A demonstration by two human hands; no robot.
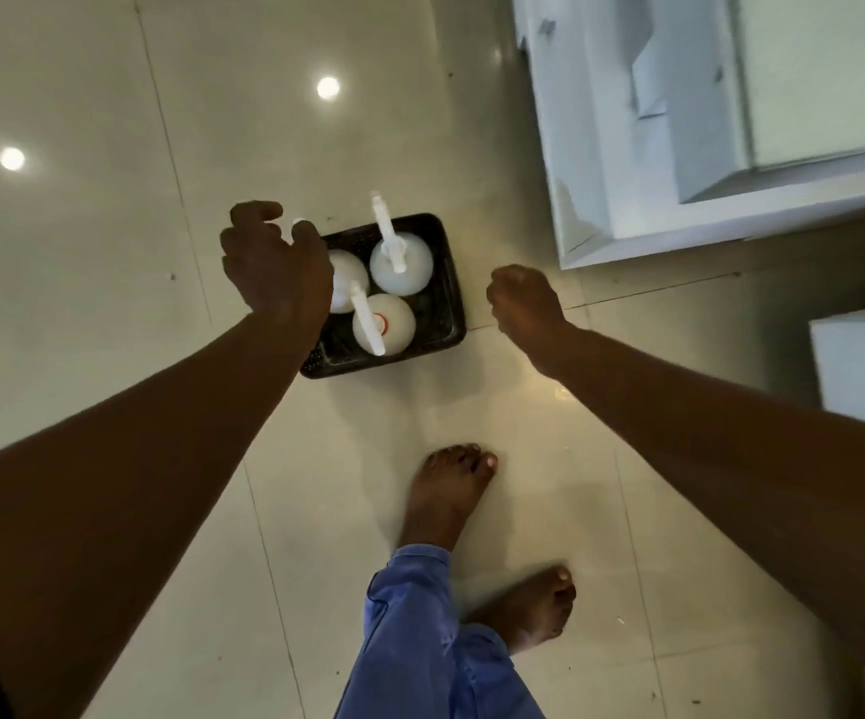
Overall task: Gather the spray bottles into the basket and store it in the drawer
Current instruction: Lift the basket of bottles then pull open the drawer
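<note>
Three spray bottles (383,298) were seen upright in the black basket (448,282) on the floor. The left hand (274,262), its grip released, was poised above the basket's left end; the right hand (523,303), clenched empty, was held just right of it.

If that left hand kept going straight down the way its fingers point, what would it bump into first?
Most likely the spray bottle partly hidden under the left hand, at the near-left of the black basket. Depth is hard to judge from above, so how far off it is stays unclear.
</note>
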